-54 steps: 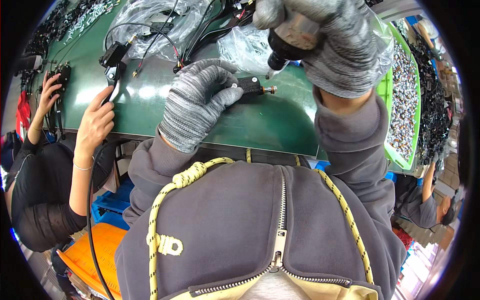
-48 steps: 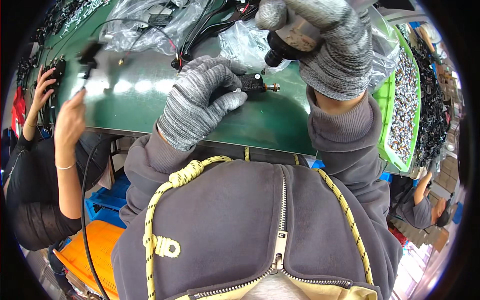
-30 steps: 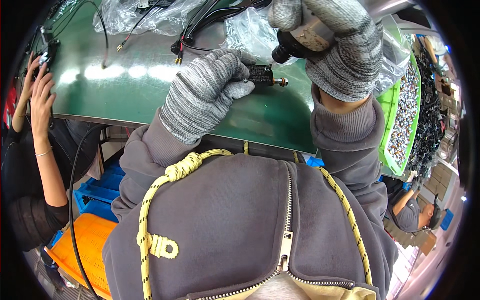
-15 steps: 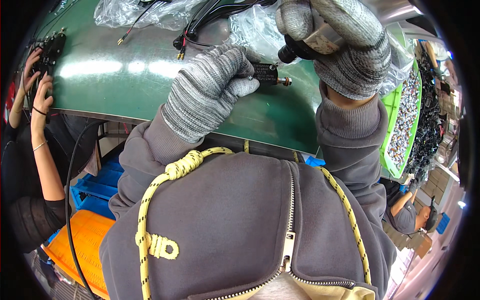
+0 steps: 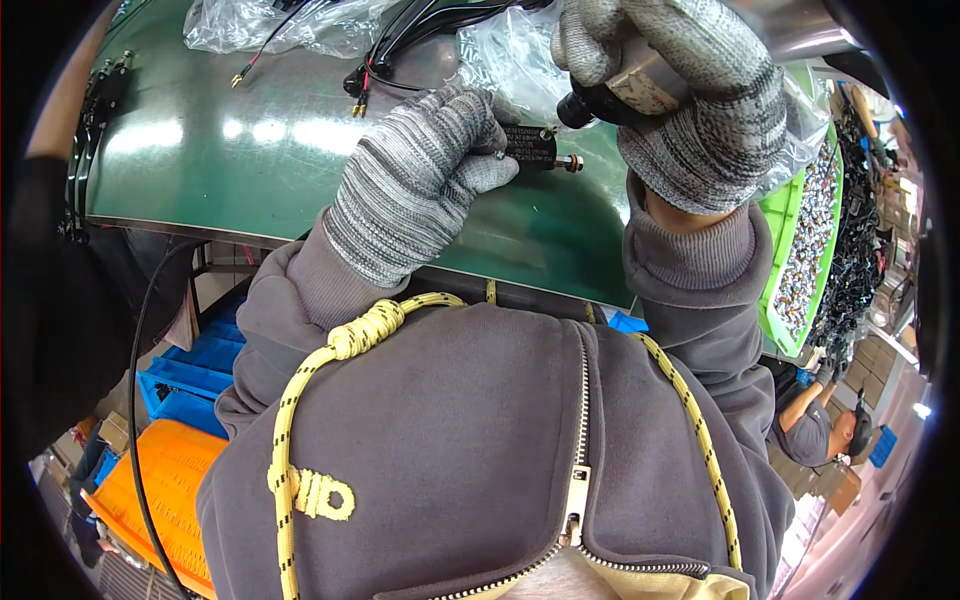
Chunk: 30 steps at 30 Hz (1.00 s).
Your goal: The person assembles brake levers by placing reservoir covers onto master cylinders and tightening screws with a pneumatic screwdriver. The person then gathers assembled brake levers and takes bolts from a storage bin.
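Observation:
My left hand, in a grey striped knit glove, is closed around a small black part above the table. From the part's right end sticks a short metal stud, and a small screw shows on its upper edge. My gloved right hand is wrapped around a power screwdriver with a silver body and black nose. The nose points left, close to the part's upper right corner; I see a small gap between them. The bit's tip is too small to make out.
A clear plastic bag of small screws lies behind my hands. Black cables with gold-tipped leads and another plastic bag lie on the green table. A green tray of small metal parts stands right. Blue crates sit below left.
At far left, the other person's hands have left the black parts on the table and a dark sleeve now fills that side. My own hands have barely moved.

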Each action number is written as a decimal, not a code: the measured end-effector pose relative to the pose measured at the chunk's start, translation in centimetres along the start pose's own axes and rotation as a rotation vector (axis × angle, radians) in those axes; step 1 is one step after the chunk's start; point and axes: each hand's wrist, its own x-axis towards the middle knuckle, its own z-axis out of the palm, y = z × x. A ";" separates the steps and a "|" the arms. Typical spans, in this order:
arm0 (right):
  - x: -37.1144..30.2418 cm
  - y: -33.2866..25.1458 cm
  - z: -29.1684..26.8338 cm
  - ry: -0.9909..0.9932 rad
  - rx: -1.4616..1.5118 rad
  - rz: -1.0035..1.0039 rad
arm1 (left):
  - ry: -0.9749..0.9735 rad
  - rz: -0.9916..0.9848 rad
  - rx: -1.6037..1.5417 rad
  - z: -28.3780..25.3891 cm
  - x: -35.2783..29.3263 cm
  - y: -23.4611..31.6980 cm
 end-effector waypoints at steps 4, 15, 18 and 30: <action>-0.8 -1.7 1.8 0.052 0.128 -0.013 | 0.021 0.014 0.009 0.3 0.0 -0.2; 0.5 -2.3 2.6 0.040 0.123 0.128 | 0.035 0.055 0.027 0.4 0.1 -0.1; 0.4 -4.6 3.6 0.054 0.388 0.117 | 0.055 0.016 -0.004 0.4 0.0 0.1; 0.8 -2.6 2.5 0.050 0.099 0.165 | 0.070 0.070 0.011 0.3 0.0 -0.1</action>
